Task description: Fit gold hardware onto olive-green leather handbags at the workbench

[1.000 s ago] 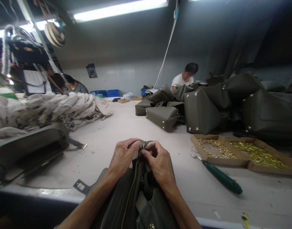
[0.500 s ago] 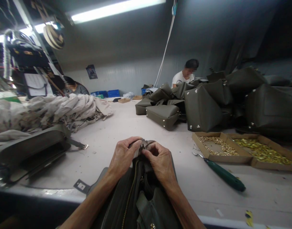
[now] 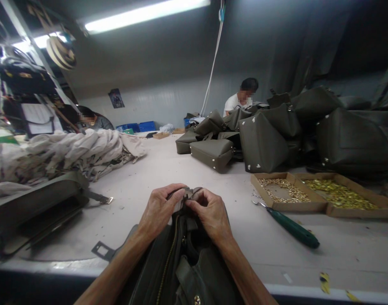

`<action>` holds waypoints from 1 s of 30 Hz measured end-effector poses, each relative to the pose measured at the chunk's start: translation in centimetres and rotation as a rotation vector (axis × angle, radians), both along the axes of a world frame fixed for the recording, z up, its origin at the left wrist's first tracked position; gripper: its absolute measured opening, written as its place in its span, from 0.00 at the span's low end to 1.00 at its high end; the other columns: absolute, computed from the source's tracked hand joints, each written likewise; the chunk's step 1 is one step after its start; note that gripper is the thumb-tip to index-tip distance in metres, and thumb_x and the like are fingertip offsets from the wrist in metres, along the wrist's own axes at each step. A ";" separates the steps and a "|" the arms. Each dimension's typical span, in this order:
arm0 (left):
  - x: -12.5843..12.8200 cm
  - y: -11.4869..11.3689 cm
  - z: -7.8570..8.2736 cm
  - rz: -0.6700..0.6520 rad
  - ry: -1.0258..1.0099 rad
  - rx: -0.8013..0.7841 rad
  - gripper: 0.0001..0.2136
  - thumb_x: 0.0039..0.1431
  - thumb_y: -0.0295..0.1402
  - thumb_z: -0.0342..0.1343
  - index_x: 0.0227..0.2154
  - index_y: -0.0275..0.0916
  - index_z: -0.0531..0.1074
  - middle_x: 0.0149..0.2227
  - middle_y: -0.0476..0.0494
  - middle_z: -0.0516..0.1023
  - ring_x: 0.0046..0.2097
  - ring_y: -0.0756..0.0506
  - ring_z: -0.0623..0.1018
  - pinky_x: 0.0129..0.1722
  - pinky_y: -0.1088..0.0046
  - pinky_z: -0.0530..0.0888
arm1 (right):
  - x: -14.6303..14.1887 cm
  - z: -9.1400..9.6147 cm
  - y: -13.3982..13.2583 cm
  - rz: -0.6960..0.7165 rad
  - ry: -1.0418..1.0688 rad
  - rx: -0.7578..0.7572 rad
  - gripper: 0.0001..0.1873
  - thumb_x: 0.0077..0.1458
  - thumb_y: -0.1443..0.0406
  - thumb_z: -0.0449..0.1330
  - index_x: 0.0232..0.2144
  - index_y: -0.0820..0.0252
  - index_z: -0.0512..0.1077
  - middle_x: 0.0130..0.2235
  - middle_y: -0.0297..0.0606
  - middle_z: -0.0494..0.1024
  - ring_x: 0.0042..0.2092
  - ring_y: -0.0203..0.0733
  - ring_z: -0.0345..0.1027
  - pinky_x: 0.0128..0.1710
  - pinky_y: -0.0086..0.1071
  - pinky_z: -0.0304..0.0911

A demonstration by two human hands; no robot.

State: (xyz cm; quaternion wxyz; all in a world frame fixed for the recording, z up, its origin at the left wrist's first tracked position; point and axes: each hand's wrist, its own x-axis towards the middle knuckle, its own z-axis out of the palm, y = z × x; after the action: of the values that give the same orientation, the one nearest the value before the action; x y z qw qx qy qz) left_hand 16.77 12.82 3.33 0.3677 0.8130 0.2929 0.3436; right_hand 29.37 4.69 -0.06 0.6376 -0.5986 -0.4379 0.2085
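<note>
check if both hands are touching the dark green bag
Touching. Head view shows left hand and right hand pinching the far end of the dark green bag.

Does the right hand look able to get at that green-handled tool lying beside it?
Probably yes: the green-handled tool lies on bare table beside the right hand, nothing between. Both that and the left hand pinch the olive bag, so it must let go first.

We count one left hand (image 3: 157,209), one right hand (image 3: 209,214), one olive bag (image 3: 181,267) in them, two cardboard trays (image 3: 295,206), one green-handled tool (image 3: 292,228), two co-workers (image 3: 236,101), a heap of further bags (image 3: 263,142) (too overlapped to number)
</note>
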 end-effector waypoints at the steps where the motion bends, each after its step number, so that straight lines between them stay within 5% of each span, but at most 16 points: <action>1: 0.0 0.1 0.0 -0.007 0.000 -0.001 0.13 0.59 0.40 0.53 0.41 0.41 0.77 0.42 0.50 0.80 0.46 0.46 0.77 0.48 0.73 0.70 | 0.0 0.0 0.0 0.000 0.000 0.001 0.09 0.45 0.62 0.63 0.20 0.59 0.67 0.23 0.30 0.71 0.26 0.36 0.63 0.28 0.29 0.57; 8: 0.0 0.2 -0.1 0.004 0.007 0.014 0.15 0.58 0.42 0.53 0.42 0.40 0.76 0.44 0.49 0.80 0.48 0.45 0.76 0.51 0.71 0.69 | 0.0 -0.2 0.1 -0.032 -0.012 -0.007 0.10 0.44 0.62 0.63 0.20 0.60 0.67 0.22 0.29 0.70 0.25 0.34 0.61 0.26 0.28 0.56; 15: 0.2 -0.2 0.0 -0.010 0.038 0.030 0.15 0.59 0.41 0.52 0.42 0.39 0.76 0.43 0.48 0.80 0.48 0.44 0.76 0.51 0.70 0.70 | 1.2 -1.0 0.6 0.089 0.046 0.044 0.12 0.45 0.59 0.63 0.20 0.59 0.66 0.21 0.30 0.69 0.24 0.35 0.62 0.24 0.27 0.56; 30: 0.3 -0.8 0.3 0.060 0.071 0.139 0.17 0.59 0.41 0.50 0.43 0.36 0.76 0.44 0.44 0.80 0.47 0.43 0.77 0.51 0.67 0.69 | 0.5 0.0 0.9 -0.014 -0.058 -0.020 0.12 0.46 0.58 0.62 0.21 0.59 0.66 0.21 0.30 0.68 0.25 0.35 0.61 0.24 0.27 0.53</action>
State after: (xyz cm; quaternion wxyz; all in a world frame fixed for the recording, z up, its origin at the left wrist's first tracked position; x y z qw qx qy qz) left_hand 17.11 12.00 3.65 0.2895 0.8391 0.3053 0.3449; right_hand 29.92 5.56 -0.08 0.6200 -0.6138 -0.4499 0.1909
